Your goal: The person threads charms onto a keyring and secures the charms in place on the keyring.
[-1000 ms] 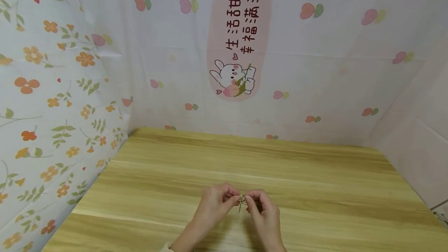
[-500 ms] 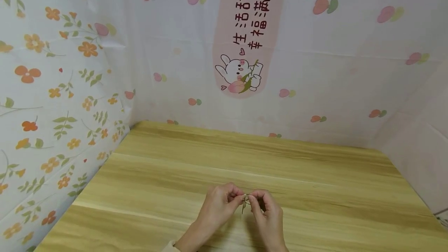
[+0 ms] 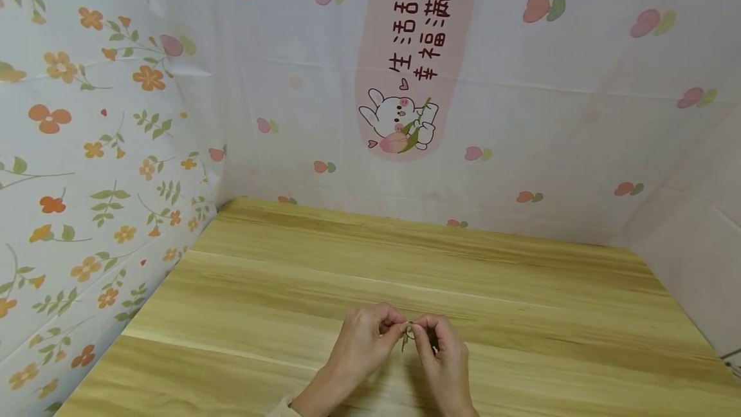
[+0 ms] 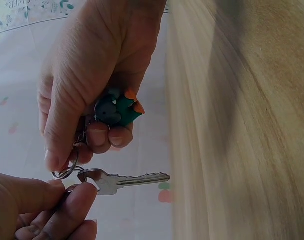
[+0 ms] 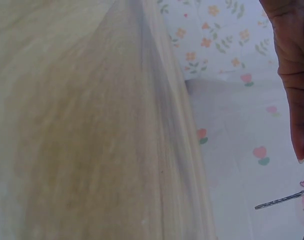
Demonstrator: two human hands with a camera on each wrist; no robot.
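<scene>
Head view: over the pale wood-grain desk [image 3: 405, 256], at 6 o'clock, the left hand [image 3: 361, 340] and right hand [image 3: 442, 352] meet fingertip to fingertip, both pinching a small metal key ring [image 3: 408, 329]. Posture unchanged from half a second ago; the view sits slightly lower.

Left wrist view: the right hand grips a green rubbery charm [image 4: 118, 109] and the ring; the left pinches the silver key [image 4: 123, 180].

Right wrist view: the toothed key tip shows at 4 o'clock.

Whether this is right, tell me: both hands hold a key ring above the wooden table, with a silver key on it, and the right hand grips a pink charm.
Not quite. The charm in the right hand is green with orange tips, not pink, as the left wrist view shows. The rest stands: both hands hold the key ring above the wooden table, with a silver key on it. The left hand pinches it at the key's head.
</scene>
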